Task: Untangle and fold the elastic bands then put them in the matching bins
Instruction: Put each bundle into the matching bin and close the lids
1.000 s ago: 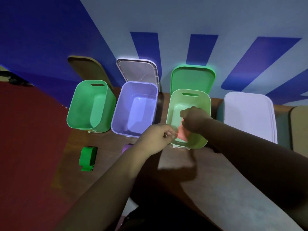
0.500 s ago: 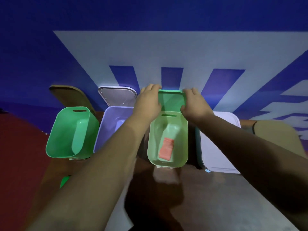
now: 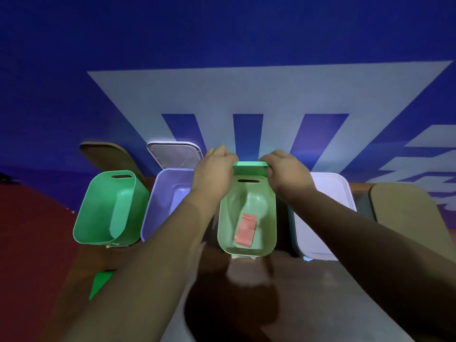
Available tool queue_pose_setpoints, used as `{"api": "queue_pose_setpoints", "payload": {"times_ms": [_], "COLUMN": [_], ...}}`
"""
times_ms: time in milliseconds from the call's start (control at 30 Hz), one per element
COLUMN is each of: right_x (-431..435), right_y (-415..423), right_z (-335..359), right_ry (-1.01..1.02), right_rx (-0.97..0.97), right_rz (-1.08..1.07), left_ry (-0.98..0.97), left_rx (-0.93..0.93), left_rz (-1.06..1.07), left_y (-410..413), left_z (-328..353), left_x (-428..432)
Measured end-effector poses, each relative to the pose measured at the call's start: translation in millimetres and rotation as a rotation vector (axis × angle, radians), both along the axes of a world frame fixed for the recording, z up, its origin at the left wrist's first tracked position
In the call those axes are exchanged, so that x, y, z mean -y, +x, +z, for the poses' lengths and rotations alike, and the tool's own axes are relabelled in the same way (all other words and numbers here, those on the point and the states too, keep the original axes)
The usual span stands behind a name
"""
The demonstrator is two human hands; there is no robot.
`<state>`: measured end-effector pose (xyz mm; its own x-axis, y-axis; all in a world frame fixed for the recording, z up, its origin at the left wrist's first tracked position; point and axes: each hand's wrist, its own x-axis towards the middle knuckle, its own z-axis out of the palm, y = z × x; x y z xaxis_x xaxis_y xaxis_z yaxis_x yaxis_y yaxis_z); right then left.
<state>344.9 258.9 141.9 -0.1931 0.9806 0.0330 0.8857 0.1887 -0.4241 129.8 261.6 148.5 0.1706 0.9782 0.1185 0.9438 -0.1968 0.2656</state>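
A folded red elastic band [image 3: 245, 230] lies on the floor of the light green bin [image 3: 270, 233]. That bin's green lid [image 3: 249, 164] is tipped forward above the far rim. My left hand [image 3: 214, 169] grips the lid's left end and my right hand [image 3: 283, 169] grips its right end. A folded green band [image 3: 100, 283] lies on the table at the lower left, partly hidden by my left forearm.
A darker green bin [image 3: 85, 218] and a lilac bin [image 3: 158, 203] stand open to the left, their lids [image 3: 172, 154] leaning on the wall. A bin with a white lid [image 3: 328, 213] shut stands to the right, beside a tan-lidded one [image 3: 404, 208].
A second ago both hands were at the light green bin's near rim with the red band. They let it drop, reached to the lid, and now tip it forward over the bin.
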Motion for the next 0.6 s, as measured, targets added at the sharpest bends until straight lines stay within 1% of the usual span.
{"api": "queue_pose_setpoints", "payload": {"times_ms": [67, 133, 233, 333, 500, 600], "right_x": [24.1, 52.1, 90.2, 121.4, 161.0, 170.3], "right_y": [5.0, 9.9, 14.4, 15.5, 11.8, 12.4], "right_z": [-3.1, -14.6, -31.1, -45.9, -58.7, -66.0], "right_ry": [0.044, 0.081, 0.030, 0.078, 0.066, 0.003], "right_rx": [-0.029, -0.046, -0.089, -0.139, -0.083, -0.023], "right_rz": [0.026, 0.041, 0.085, 0.149, 0.191, 0.207], "left_ry": [0.039, 0.020, -0.085, -0.183, -0.221, -0.266], "left_rx": [0.038, 0.081, 0.095, 0.124, 0.085, 0.067], "left_rz": [-0.066, -0.120, -0.156, -0.162, -0.191, -0.215], "left_y": [-4.4, -8.4, -11.9, -11.1, -14.5, -17.1], "left_z": [-2.1, -6.2, -18.2, -28.2, -40.7, -47.9], "left_x": [25.8, 55.4, 96.7, 127.0, 154.5, 164.6]}}
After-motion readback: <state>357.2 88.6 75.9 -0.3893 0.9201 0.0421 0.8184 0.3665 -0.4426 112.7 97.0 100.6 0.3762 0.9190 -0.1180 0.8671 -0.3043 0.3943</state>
